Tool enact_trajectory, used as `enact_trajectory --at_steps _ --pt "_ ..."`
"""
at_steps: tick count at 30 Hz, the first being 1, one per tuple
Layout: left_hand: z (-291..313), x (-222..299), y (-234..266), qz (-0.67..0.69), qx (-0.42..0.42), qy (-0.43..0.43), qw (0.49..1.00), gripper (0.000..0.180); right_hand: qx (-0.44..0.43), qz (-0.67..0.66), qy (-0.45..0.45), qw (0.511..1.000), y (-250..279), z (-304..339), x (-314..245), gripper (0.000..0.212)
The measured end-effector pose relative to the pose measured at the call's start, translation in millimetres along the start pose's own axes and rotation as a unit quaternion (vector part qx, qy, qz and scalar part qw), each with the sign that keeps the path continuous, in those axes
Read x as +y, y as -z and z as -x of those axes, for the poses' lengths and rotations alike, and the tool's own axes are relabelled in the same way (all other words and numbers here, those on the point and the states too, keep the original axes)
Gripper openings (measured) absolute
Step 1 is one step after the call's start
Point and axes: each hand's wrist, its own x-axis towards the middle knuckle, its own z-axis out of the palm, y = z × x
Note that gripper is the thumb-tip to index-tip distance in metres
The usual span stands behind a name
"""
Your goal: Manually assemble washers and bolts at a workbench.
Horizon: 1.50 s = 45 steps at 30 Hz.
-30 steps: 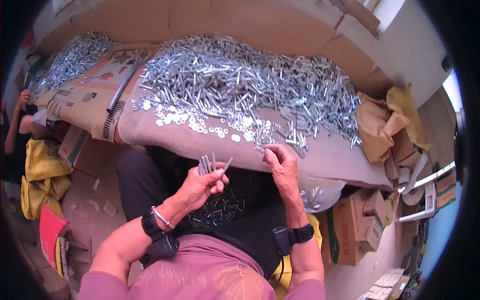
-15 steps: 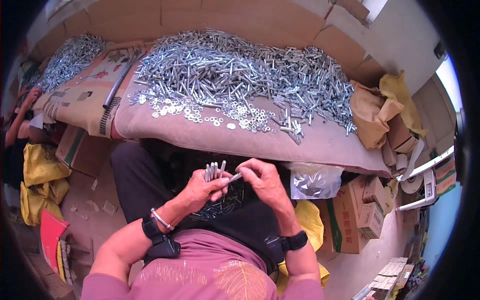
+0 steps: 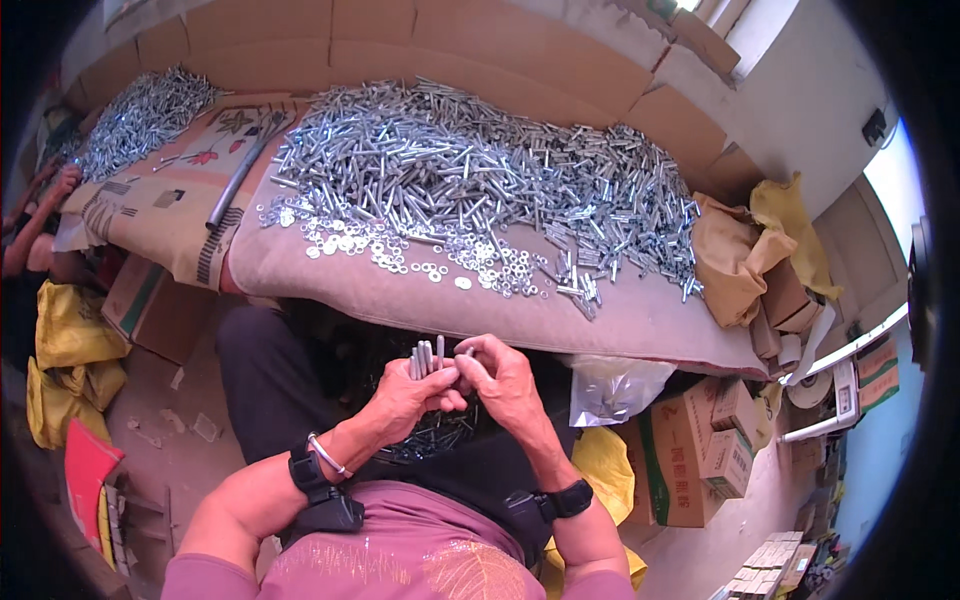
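Note:
My left hand (image 3: 408,397) is closed round several short silver metal rods (image 3: 421,358), whose ends stick up in a row above the fingers. My right hand (image 3: 503,385) touches the left at the fingertips, its thumb and forefinger pinched on a rod, of which only a small bit shows. In front of both hands, a big heap of similar rods (image 3: 460,165) covers the padded brown surface (image 3: 330,282). Flat metal washers (image 3: 347,243) lie scattered along its near side. More dark metal pieces (image 3: 435,440) sit below my hands, partly hidden by them.
A metal tube (image 3: 232,185) lies on patterned cloth to the left, near another rod heap (image 3: 145,120). Another person's arm (image 3: 42,215) shows at far left. Clear plastic bag (image 3: 615,390), cartons (image 3: 685,460) and yellow sacks (image 3: 605,470) are at the right.
My right hand has come closer against the left, and the rod between them, seen lengthwise before, is now mostly covered by fingers. The whole view has shifted slightly.

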Motion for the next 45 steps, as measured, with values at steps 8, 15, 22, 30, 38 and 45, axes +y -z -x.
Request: enact_trajectory --at_steps 8,15,22,30,38,45 --pt "-6.2 9.4 13.3 0.033 0.046 -0.006 0.998 0.024 0.153 0.178 0.126 0.964 9.8 -36.9 2.8 0.023" --pt "-15.8 16.9 6.1 0.048 0.063 -0.010 0.997 0.028 0.223 0.432 0.174 0.856 13.8 -82.6 23.4 0.024" --pt "-29.0 12.1 3.1 0.040 0.095 -0.012 0.995 0.024 0.212 0.474 0.214 0.827 7.3 -85.8 26.8 0.016" --pt "-38.0 3.6 -5.6 0.041 0.089 -0.007 0.995 0.021 0.228 0.415 0.214 0.854 24.0 -56.0 35.9 0.012" --pt "-43.5 -3.7 -16.0 0.033 0.081 0.011 0.996 0.021 0.264 0.414 0.169 0.854 43.7 -43.1 46.1 0.011" --pt "-47.2 -8.1 -15.8 0.030 0.085 0.018 0.996 0.022 0.255 0.423 0.168 0.853 35.9 -40.7 44.7 0.014"
